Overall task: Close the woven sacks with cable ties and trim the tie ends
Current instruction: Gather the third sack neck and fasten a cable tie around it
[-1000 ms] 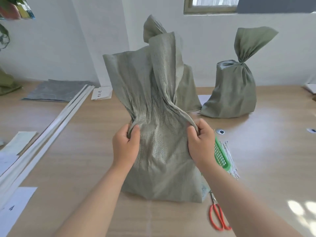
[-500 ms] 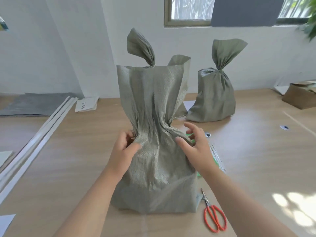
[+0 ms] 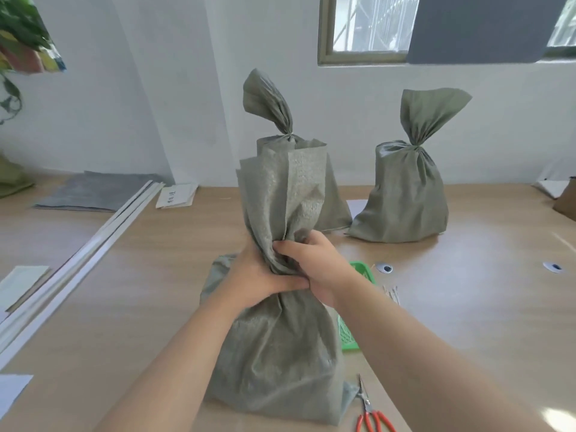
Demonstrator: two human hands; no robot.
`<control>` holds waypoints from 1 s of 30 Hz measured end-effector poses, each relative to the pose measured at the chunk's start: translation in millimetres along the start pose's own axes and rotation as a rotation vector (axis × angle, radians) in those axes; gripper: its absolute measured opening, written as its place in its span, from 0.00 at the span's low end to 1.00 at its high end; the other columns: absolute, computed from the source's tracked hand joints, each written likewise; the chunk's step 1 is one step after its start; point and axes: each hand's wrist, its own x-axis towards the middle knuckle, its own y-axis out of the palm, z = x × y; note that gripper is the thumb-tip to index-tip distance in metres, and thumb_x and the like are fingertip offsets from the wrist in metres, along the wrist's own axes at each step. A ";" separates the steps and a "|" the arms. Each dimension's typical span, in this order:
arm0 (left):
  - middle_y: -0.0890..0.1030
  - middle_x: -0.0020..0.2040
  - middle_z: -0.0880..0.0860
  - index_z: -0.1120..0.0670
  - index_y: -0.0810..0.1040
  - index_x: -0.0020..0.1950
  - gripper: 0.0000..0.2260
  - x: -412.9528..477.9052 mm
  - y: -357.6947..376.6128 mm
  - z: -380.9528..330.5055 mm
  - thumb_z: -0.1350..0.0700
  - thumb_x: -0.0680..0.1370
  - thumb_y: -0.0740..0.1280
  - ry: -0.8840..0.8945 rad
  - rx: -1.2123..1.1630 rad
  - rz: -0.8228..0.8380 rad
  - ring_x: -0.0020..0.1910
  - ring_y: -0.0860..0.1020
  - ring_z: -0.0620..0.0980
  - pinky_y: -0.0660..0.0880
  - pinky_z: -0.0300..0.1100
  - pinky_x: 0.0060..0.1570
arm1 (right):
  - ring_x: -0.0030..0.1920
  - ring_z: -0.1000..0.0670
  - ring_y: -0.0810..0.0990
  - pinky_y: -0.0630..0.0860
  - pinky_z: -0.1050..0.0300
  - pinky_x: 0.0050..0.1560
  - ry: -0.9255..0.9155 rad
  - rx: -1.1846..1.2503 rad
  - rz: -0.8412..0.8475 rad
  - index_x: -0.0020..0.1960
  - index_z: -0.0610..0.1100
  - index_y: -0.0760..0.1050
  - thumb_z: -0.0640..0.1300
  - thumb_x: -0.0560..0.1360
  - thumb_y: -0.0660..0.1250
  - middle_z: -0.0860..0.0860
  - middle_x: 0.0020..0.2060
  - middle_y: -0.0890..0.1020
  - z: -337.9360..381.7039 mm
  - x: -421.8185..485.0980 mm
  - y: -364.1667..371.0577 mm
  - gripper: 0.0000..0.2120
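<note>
Tightly gripping the bunched neck of the tall grey-green woven sack (image 3: 280, 353) on the light wooden surface (image 3: 467, 307), left hand (image 3: 255, 275) and right hand (image 3: 321, 266) both curled round it.

Place: small packing workroom, as I read it over the head camera. Grounds: long wood-grain table (image 3: 467, 307) under the fingers (image 3: 290, 245), which grip an open-topped woven sack (image 3: 280, 353); first tied sack (image 3: 268, 98) directly beyond the fingers, second tied sack (image 3: 405, 194) beyond and to their right; green basket (image 3: 346, 338) just right of the fingers; cable ties (image 3: 391, 293) past the basket; red-handled scissors (image 3: 371, 413) nearer than the fingers, right; white strips (image 3: 103, 241) far left; bare white wall (image 3: 156, 88) and window (image 3: 367, 23) behind.
</note>
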 end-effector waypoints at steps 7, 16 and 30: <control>0.83 0.49 0.43 0.48 0.80 0.54 0.11 -8.2 21.0 -11.8 0.59 0.75 0.74 -0.039 0.080 -0.153 0.53 0.82 0.45 0.80 0.44 0.53 | 0.61 0.45 0.82 0.78 0.46 0.62 -0.050 -0.030 0.200 0.66 0.40 0.74 0.33 0.67 0.78 0.43 0.59 0.83 -7.8 8.6 -28.8 0.30; 0.70 0.56 0.37 0.47 0.69 0.69 0.31 3.9 33.8 1.1 0.62 0.71 0.77 -0.106 0.144 -0.224 0.56 0.73 0.32 0.63 0.14 0.41 | 0.45 0.71 0.79 0.81 0.67 0.45 -0.229 -0.285 -0.078 0.47 0.54 0.78 0.32 0.68 0.76 0.55 0.46 0.84 -6.1 18.4 12.6 0.19; 0.81 0.40 0.45 0.43 0.75 0.42 0.07 6.8 21.0 15.7 0.53 0.71 0.72 -0.231 0.245 -0.019 0.46 0.81 0.45 0.78 0.53 0.54 | 0.35 0.50 0.77 0.76 0.54 0.42 -0.161 0.083 0.071 0.47 0.37 0.76 0.29 0.71 0.73 0.47 0.34 0.77 -5.6 39.1 23.5 0.09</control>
